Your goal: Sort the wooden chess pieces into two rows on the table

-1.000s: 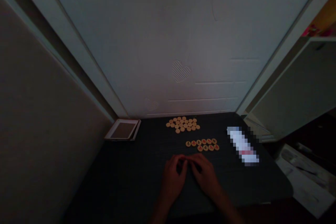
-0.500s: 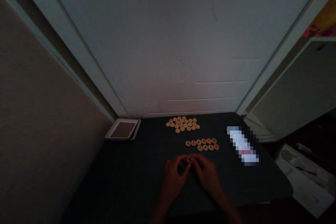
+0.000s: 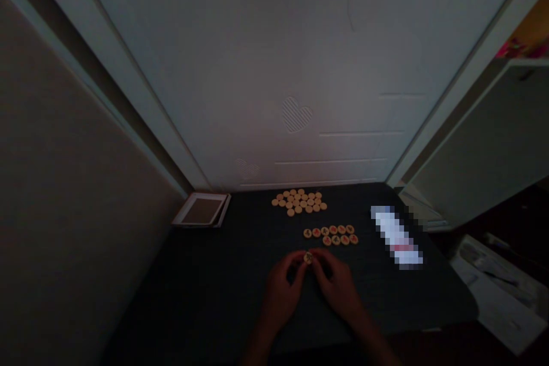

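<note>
Between the fingertips of both hands is one round wooden xiangqi piece (image 3: 307, 258), its marked face turned toward me. My left hand (image 3: 283, 281) pinches it from the left, and my right hand (image 3: 333, 277) grips it from the right. Just beyond the fingers lie two short rows of face-up xiangqi pieces (image 3: 333, 230) with red or dark characters. Farther back, near the white panel, sits a loose cluster of plain-looking round pieces (image 3: 303, 204); no characters show on them.
The dark table (image 3: 206, 286) carries a shallow box or frame (image 3: 202, 210) at its back left. A pixelated bright object (image 3: 397, 238) lies at the right. A white panel (image 3: 257, 68) with heart shapes rises behind. White items (image 3: 501, 291) stand low beyond the right edge.
The piece in my fingers has turned, so its marked face now shows more fully. Both hands stay in nearly the same place; the rows and cluster have not changed.
</note>
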{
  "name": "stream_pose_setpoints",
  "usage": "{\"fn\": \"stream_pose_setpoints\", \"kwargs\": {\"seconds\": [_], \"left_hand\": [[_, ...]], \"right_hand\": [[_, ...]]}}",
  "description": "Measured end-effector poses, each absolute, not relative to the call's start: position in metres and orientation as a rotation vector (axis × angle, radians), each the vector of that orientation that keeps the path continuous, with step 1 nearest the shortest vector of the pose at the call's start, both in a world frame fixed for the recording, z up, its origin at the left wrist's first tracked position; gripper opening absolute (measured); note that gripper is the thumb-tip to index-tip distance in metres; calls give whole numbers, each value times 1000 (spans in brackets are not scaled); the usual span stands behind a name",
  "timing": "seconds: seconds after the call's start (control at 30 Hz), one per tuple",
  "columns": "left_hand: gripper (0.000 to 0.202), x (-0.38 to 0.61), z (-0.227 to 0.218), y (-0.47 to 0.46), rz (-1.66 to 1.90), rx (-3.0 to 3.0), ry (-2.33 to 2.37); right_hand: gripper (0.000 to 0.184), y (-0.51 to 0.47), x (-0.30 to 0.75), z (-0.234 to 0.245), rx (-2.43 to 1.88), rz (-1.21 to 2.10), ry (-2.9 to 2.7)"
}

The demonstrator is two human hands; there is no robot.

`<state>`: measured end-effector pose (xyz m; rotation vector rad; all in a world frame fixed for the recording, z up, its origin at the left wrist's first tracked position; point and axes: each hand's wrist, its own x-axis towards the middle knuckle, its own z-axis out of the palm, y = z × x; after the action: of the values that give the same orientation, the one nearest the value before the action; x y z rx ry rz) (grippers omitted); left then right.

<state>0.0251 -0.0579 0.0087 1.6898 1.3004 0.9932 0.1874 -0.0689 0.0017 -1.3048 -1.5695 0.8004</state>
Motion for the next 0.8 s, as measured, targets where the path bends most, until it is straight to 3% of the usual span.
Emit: {"fn": "stream_pose_setpoints", "kwargs": {"seconds": [0.8], "left_hand": [[23,26,9,-57,1024,1657,1334]], "right_hand": [[11,-72,185,0,-1205,732,-1650]]}}
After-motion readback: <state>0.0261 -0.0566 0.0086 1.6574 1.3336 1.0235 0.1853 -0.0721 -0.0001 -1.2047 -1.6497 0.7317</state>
